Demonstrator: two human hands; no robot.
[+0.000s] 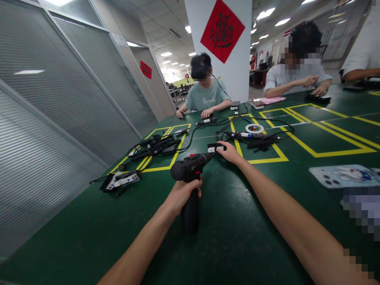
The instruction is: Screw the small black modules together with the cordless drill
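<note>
A black cordless drill with red buttons stands upright over the green table, my left hand wrapped round its grip. Its chuck points forward and right, towards a small black piece with a white label. That piece is pinched in the fingers of my right hand. The drill's tip is close beside the piece; whether they touch I cannot tell. Just beyond my right hand lie black pen-shaped tools with cables and a roll of white tape.
On the left, a heap of black cables and tools lies near a black-and-white packet. A patterned phone rests at the right. Yellow tape marks rectangles on the green table. Across it sit other people, their hands on the tabletop.
</note>
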